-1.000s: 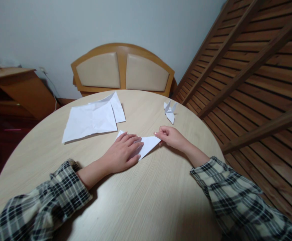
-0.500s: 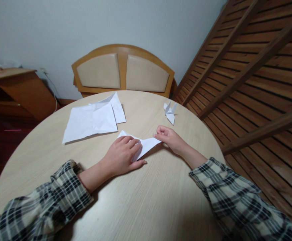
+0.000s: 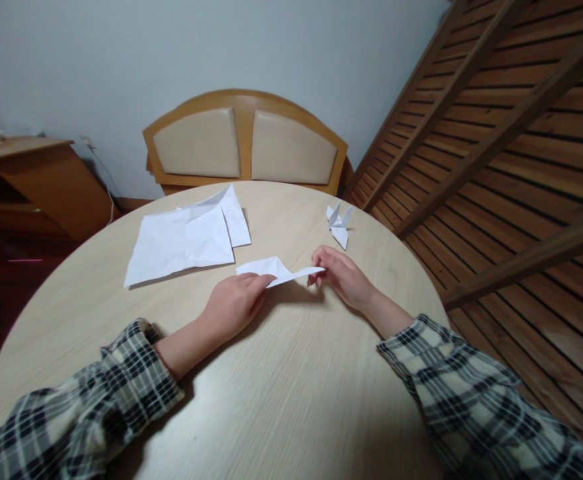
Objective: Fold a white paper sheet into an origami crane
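Observation:
A folded white paper triangle (image 3: 276,269) is held just above the round wooden table (image 3: 281,387), near its middle. My left hand (image 3: 234,307) pinches the paper's near edge from below, fingers closed. My right hand (image 3: 339,275) pinches the paper's right tip, fingers curled round it. Both arms wear plaid sleeves.
Flat creased white sheets (image 3: 186,237) lie overlapped at the back left of the table. A small folded paper crane (image 3: 339,225) stands at the back right. A padded wooden chair (image 3: 244,143) faces me behind the table. Slatted wooden boards (image 3: 511,153) lean at the right; a wooden cabinet (image 3: 36,180) is at the left.
My left hand was pressed flat on the paper; it has curled and now pinches the edge. Both hands have lifted the folded paper off the table.

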Available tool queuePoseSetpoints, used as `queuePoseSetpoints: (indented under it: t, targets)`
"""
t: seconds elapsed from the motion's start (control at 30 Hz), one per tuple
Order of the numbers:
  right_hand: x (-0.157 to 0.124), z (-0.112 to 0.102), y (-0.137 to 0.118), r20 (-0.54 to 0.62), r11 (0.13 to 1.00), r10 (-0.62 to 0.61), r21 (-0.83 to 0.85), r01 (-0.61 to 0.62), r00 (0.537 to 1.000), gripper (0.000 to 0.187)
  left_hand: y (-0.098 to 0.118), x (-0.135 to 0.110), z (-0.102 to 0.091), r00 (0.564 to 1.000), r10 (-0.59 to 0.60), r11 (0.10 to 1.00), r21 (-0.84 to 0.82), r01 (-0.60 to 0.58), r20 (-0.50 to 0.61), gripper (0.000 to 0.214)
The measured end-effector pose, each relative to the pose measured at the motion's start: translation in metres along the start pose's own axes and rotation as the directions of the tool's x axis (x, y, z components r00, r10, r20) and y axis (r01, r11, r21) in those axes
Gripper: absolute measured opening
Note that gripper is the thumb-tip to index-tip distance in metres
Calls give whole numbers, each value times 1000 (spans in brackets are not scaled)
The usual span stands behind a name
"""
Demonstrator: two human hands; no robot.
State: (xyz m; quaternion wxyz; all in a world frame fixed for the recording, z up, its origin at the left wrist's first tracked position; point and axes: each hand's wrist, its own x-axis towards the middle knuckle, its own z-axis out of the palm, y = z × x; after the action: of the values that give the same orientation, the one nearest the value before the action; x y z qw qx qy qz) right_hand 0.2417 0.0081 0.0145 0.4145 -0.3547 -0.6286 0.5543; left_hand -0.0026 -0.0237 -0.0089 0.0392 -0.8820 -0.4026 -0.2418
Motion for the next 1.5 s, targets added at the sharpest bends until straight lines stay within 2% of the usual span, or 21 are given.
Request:
queuePoseSetpoints:
  t: [0.1, 0.2, 0.3, 0.4, 0.5, 0.63, 0.73, 0.9, 1.03, 1.23, 1.5]
  targets:
    - [1, -3, 2, -36, 997, -42, -72, 39, 998, 49, 0, 0, 0, 993, -76, 978, -199, 57, -87, 26]
    - [2, -5, 2, -84, 974, -105, -209, 86, 991, 52, 3, 1, -1, 972, -197, 908, -399, 132, -127, 22]
    - [3, -6, 2, -74, 942, -146, -315, 116, 986, 49, 5, 3, -2, 919, -347, 813, -548, 195, -187, 24]
    - [4, -6, 4, -12, 938, -139, -323, 128, 990, 48, 5, 5, -1, 857, -465, 726, -649, 227, -220, 27]
    - [4, -4, 6, 28, 944, -121, -305, 124, 992, 48, 2, 6, 1, 806, -554, 644, -720, 257, -208, 28]
    - [4, 0, 7, 38, 950, -65, -303, 74, 997, 42, -1, 5, 6, 765, -636, 479, -830, 286, -104, 28]
    - [4, 3, 6, 37, 969, -39, -244, 47, 999, 36, -1, 6, 8, 765, -642, 406, -868, 286, -48, 27]
    - [3, 7, 5, -1, 989, -27, -148, 27, 1000, 31, 3, 8, 5, 804, -594, 430, -859, 279, -35, 25]
    - [4, 7, 9, -52, 979, -46, -199, 35, 998, 29, 4, 9, 5, 820, -572, 431, -858, 279, -21, 27]
    - [5, 3, 13, -108, 971, -75, -235, 48, 991, 30, 3, 9, 6, 829, -556, 361, -883, 302, 56, 34]
    - [3, 1, 13, -128, 970, -60, -239, 28, 990, 29, 0, 8, 3, 835, -545, 418, -840, 345, 72, 31]
